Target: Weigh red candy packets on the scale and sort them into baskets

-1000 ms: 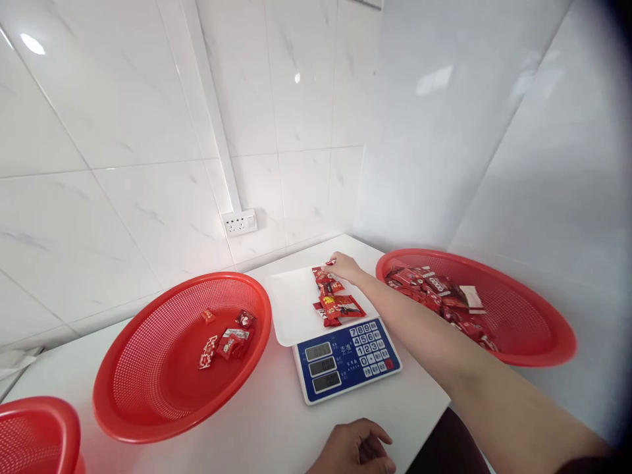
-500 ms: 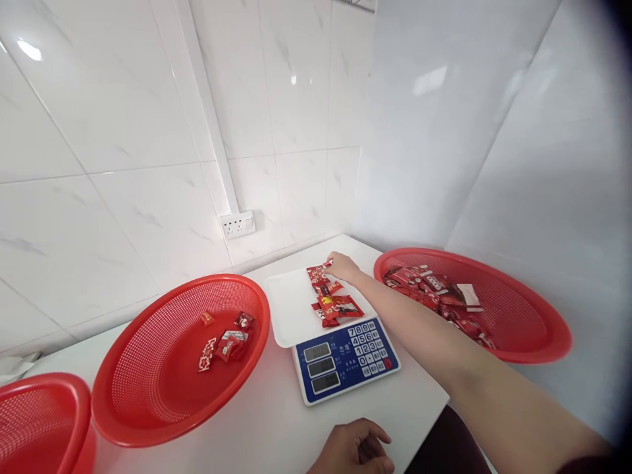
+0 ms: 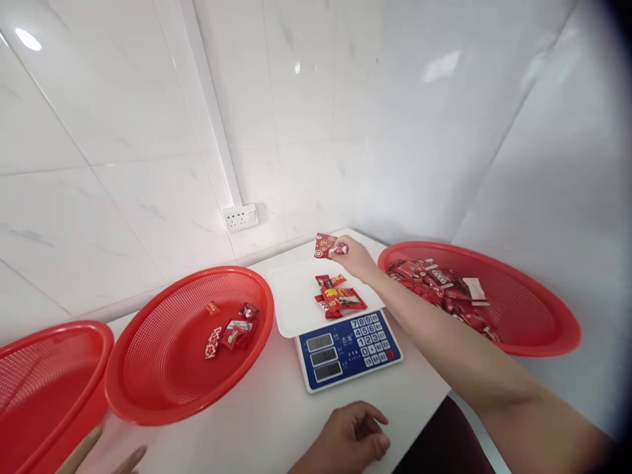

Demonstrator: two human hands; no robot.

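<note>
Pinched in my right hand (image 3: 357,259), the red packet (image 3: 324,245) jutted leftward near the white tray's (image 3: 292,293) far edge, its long axis hard to tell, while my left hand (image 3: 345,436), loosely curled and empty, lay well apart.

The round red baskets (image 3: 172,372) are perforated plastic with smooth, shiny rims. The small red printed packets (image 3: 348,299) look like thin, crinkled, glossy plastic film. The white rectangular scale tray (image 3: 296,299) is smooth plastic, and the blue keypad panel (image 3: 353,368) looks flat and satiny. The white worktop (image 3: 276,395) is smooth; the grey-veined white wall tiles (image 3: 133,237) are glossy, reflecting light.
</note>
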